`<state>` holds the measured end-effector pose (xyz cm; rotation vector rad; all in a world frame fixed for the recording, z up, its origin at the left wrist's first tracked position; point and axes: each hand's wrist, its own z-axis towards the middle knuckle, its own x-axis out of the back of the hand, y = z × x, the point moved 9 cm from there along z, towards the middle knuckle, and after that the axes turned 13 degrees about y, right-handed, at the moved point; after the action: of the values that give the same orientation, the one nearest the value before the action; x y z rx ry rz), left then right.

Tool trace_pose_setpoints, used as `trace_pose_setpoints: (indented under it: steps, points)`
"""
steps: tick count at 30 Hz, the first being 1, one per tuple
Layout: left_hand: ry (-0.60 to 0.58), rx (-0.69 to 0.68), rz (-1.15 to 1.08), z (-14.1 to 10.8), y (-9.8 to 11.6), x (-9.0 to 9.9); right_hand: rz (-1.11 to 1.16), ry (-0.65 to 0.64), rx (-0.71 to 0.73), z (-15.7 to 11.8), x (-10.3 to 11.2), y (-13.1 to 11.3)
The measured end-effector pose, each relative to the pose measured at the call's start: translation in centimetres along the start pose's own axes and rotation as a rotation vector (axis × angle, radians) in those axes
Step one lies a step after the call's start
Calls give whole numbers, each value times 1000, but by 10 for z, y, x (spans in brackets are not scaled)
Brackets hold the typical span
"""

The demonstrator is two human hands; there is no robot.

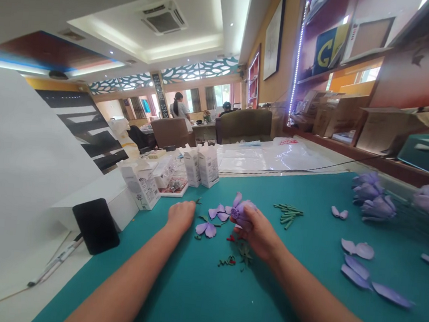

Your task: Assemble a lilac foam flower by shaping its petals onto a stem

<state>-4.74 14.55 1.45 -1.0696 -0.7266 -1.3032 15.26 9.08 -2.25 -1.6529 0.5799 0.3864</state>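
Purple petals of a flower head (243, 212) are gripped between the fingers and thumb of my right hand (259, 232), above the green mat (187, 299). My left hand (180, 215) is closed near the mat's far side, with a small dark tip (198, 200) showing just beyond it; the rest of what it holds is hidden. Between my hands lie loose purple petals (206, 229). Small green pieces (224, 262) and a green leafy piece (245, 254) are nearer to me, below my right hand. Green sticks (288, 215) lie in a pile to its right.
White boxes (142, 187) and a tray (174, 190) stand at the far left. A black tablet-like object (96, 226) leans at left. Purple flowers (378, 205) and petals (357, 248) lie at right. A person (179, 109) stands in the background.
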Motion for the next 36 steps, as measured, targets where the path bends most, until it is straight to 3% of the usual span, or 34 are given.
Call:
trace_pose_setpoints:
  steps: [8, 16, 25, 36]
  points:
    - [32, -120, -14, -30, 33, 53, -118, 43, 41, 0, 4, -4]
    - [60, -250, -61, -55, 65, 86, -148, 37, 47, -1, 1, -2]
    - [45, -348, -2, -66, 85, 92, -144, 42, 62, -2, 1, -6]
    - [34, -372, 16, -67, 87, 90, -160, 6, 67, 2, 1, -2]
